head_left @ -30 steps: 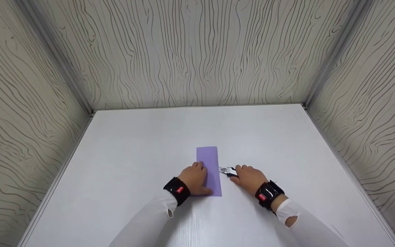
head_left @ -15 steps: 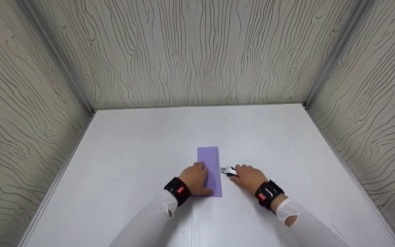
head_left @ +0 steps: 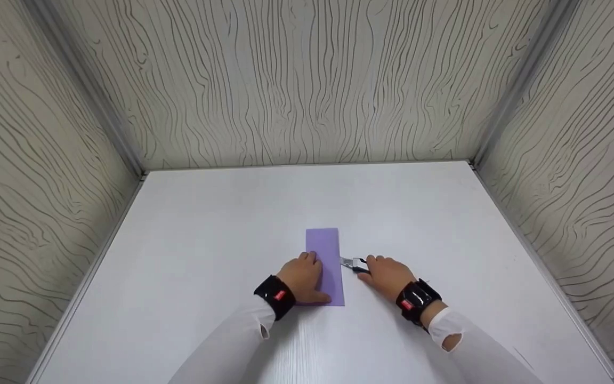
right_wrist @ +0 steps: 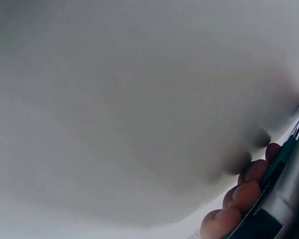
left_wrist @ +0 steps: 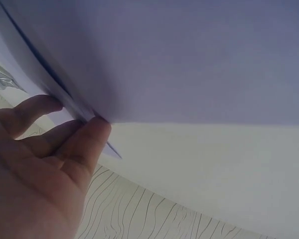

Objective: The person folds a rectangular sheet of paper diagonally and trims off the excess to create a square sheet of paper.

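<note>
In the head view a folded purple sheet of paper lies lengthwise on the white table. My left hand rests on its left half, thumb near the bottom edge. Slightly parted layers of the paper show in the left wrist view, with fingertips pressing at a corner. My right hand grips a plier-like tool with a silver head and dark handles. The tool's head is right at the paper's right edge. In the right wrist view, fingers curl round the dark green handle.
Wood-grain patterned panels stand behind the table and on both sides. Grey metal strips line the corners. Each wrist wears a black band, the left one close beside the paper.
Both hands and the paper keep nearly the same place. The tool's head has shifted slightly against the paper's edge, and its jaws look narrower than one second ago.
</note>
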`<state>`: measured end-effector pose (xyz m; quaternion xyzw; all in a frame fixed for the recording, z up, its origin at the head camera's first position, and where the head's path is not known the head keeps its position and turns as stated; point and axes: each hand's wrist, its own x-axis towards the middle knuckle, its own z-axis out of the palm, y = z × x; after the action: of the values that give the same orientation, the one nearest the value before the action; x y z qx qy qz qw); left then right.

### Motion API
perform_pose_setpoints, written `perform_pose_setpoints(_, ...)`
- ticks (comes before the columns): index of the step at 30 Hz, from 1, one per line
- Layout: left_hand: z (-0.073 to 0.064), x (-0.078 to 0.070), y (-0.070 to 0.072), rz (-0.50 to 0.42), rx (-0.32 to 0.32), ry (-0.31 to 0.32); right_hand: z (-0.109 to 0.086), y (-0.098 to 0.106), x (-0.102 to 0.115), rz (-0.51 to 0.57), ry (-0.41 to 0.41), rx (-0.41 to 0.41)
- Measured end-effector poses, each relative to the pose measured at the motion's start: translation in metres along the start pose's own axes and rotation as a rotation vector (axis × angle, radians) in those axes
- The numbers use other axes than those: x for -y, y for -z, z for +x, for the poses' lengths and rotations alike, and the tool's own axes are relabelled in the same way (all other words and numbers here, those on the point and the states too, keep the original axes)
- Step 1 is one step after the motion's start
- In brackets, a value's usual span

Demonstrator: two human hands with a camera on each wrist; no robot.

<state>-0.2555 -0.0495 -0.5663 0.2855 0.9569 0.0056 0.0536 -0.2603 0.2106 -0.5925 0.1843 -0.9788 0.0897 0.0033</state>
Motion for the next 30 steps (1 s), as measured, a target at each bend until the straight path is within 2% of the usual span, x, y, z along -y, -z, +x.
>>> perform_pose_setpoints(9, 0.0032, 0.0008, -0.0049, 0.010, 0.008, 0.000, -0.0029, 0.0062, 0.0016, 0.003, -0.012, -0.004)
perform_pose_setpoints(15, 0.0025, -0.0004, -0.0046, 0.021, -0.029, -0.009, -0.0023, 0.0023, 0.0007, -0.021, -0.003, -0.021)
perform_pose_setpoints(20, 0.0014, -0.0017, -0.0027, 0.037, -0.042, -0.012, -0.0039, 0.0059, 0.0025, -0.006, -0.011, 0.016)
perform_pose_setpoints(24, 0.0016, -0.0019, -0.0022, 0.046, -0.039, -0.006, -0.0040, 0.0089, 0.0011, -0.018, 0.016, 0.026)
perform_pose_setpoints(30, 0.0041, -0.0035, -0.0029, 0.063, -0.011, 0.010, -0.0042, 0.0062, -0.0054, -0.094, 0.074, -0.019)
